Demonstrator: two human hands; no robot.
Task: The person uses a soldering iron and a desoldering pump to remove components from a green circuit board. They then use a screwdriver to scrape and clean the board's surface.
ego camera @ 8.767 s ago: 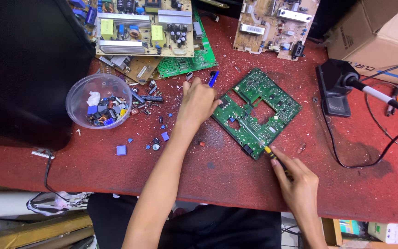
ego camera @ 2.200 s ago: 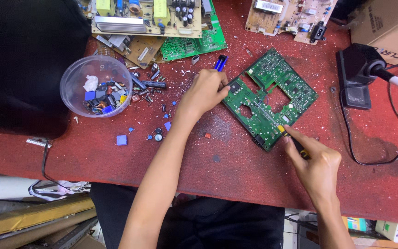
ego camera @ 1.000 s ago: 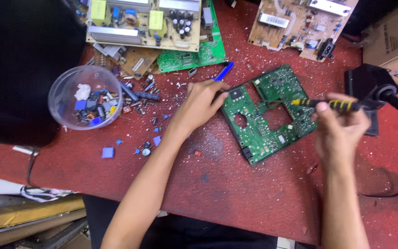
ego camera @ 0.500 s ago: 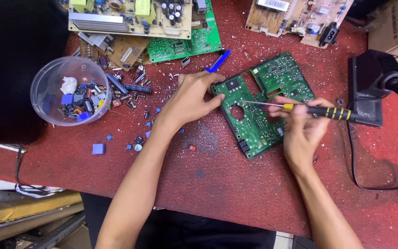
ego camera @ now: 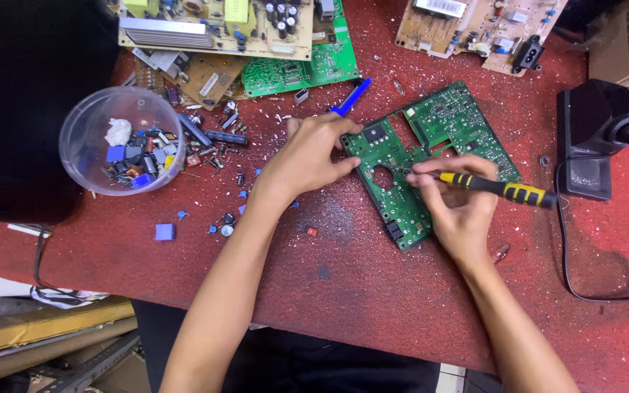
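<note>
Head camera, looking down on our red workbench (ego camera: 358,291). Our left hand (ego camera: 307,154) presses flat on the left edge of a green circuit board (ego camera: 438,138), which lies tilted at the middle of the bench; that hand grasps nothing. Our right hand (ego camera: 460,204) is closed around a black-and-yellow screwdriver (ego camera: 500,189), its tip touching the board near a round hole. A blue pen (ego camera: 351,96) lies just above the left hand. Left of us, a clear bowl (ego camera: 85,120) holds loose components, with more scattered nearby. A black soldering-iron stand (ego camera: 591,138) sits well right.
</note>
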